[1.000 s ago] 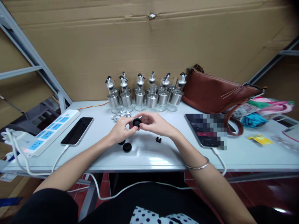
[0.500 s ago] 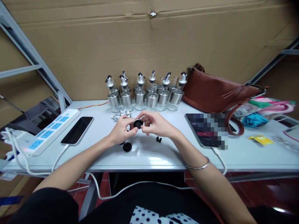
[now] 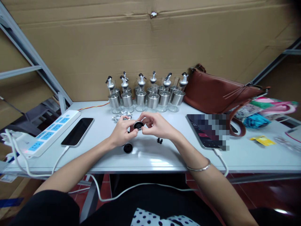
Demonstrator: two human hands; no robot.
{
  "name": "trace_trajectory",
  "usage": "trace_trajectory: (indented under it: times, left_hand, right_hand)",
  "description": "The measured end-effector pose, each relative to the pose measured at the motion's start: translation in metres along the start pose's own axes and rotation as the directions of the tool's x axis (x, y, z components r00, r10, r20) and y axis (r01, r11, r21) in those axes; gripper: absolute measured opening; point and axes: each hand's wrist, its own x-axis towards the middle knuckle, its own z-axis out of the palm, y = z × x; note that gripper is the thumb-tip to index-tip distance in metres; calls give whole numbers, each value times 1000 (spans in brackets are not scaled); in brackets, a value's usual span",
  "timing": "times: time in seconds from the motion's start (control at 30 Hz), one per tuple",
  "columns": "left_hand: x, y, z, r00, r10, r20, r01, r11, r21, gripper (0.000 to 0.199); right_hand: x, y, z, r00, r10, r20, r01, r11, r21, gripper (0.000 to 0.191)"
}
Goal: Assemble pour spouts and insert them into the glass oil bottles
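Note:
A round black cap (image 3: 138,125) is pinched between my left hand (image 3: 121,132) and my right hand (image 3: 157,125), just above the middle of the white table (image 3: 150,153). Fingers of both hands touch its rim. Another black cap (image 3: 128,147) lies on the table below my left hand. Two tiny black plugs (image 3: 160,141) rest under my right wrist. Several small silver spout parts (image 3: 121,116) lie just beyond my left hand.
Several glass and steel oil bottles (image 3: 145,94) with pour spouts line the back of the table. A phone (image 3: 78,131) and a power strip (image 3: 48,133) sit at the left. A tablet (image 3: 209,131) and a brown bag (image 3: 218,92) are at the right.
My hands have turned the cap slightly between the fingers and stayed in the same place. Nothing on the table has moved.

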Motion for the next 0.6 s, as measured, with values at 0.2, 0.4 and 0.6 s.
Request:
trace_trajectory:
  times: [0.2, 0.4, 0.6]
  left_hand:
    - [0, -1, -1, 999, 21, -29, -20, 1000, 8, 23]
    - [2, 0, -4, 993, 58, -99, -60, 998, -15, 29]
    - [2, 0, -4, 987, 50, -151, -52, 999, -14, 24]
  right_hand:
    - [0, 3, -3, 994, 72, 87, -87, 977, 193, 20]
    - [2, 6, -5, 995, 75, 62, -93, 931, 352, 32]
    - [4, 9, -7, 1000, 14, -23, -8, 969, 246, 22]
